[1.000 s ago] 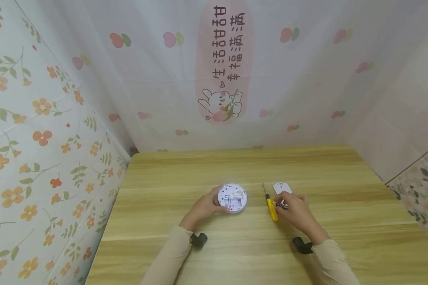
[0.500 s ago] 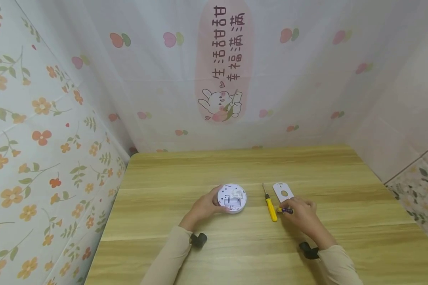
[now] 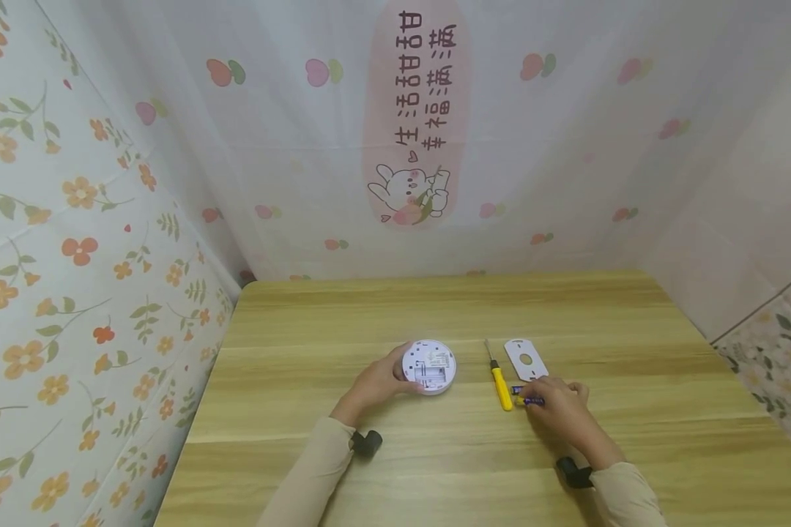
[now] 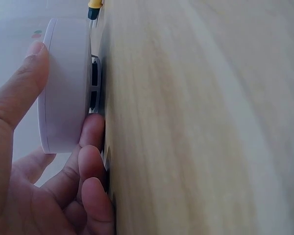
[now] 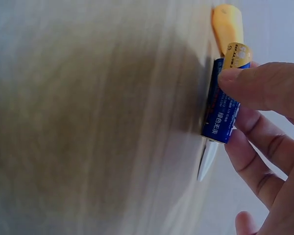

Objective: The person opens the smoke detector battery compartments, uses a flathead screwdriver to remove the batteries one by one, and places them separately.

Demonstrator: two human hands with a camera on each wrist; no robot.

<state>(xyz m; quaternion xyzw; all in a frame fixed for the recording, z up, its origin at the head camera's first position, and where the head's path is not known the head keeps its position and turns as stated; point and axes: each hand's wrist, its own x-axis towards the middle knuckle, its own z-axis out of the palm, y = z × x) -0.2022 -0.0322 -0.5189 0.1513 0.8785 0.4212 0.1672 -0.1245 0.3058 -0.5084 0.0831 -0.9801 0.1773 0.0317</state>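
Note:
My left hand point(image 3: 384, 382) grips a round white smoke detector point(image 3: 428, 353) by its rim, with its open battery compartment facing up. In the left wrist view, the thumb point(image 4: 36, 63) lies on one face of the detector point(image 4: 66, 88) and fingertips are tucked under it, close over the table. My right hand point(image 3: 560, 406) pinches a blue and yellow AA battery point(image 5: 225, 110) between thumb and fingers. A second battery point(image 3: 518, 390) lies right beside it, mostly hidden behind the first in the right wrist view.
A yellow-handled screwdriver point(image 3: 502, 388) lies between the hands, its shaft pointing to the back. Just right of it is a white mounting plate point(image 3: 526, 359) with a round hole. The wooden table point(image 3: 343, 315) ends at a printed curtain point(image 3: 270, 146).
My right hand has moved right and slightly nearer, uncovering the mounting plate. The batteries have come away from the screwdriver, and two now show separately. My left hand and the smoke detector stay put.

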